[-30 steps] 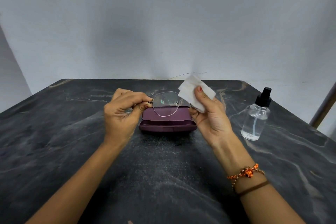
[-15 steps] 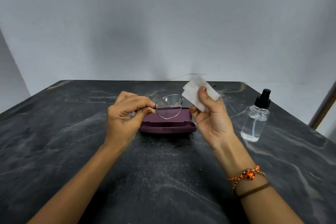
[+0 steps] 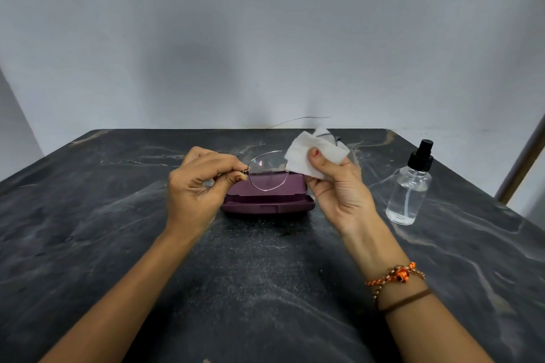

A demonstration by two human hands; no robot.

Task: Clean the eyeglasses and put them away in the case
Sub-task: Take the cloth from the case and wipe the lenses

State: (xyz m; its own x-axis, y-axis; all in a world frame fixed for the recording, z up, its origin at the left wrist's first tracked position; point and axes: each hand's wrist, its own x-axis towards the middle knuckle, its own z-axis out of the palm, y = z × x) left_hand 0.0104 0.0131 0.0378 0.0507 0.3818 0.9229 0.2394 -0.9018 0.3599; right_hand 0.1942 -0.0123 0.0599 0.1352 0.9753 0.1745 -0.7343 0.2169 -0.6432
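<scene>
Head view: left hand (image 3: 199, 186) pinches the glasses (image 3: 267, 170) at the hinge above the open case (image 3: 267, 199), right hand (image 3: 339, 186) grips a cloth (image 3: 312, 155) over the right lens.

Dark marble table (image 3: 88, 230), case (image 3: 267, 203), spray bottle (image 3: 408, 194)

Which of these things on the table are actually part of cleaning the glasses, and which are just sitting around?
In use: eyeglasses in left hand; white wipe in right hand; open maroon case; spray bottle.

Just there: thin wire at the table's far edge; wrist bracelets.
</scene>
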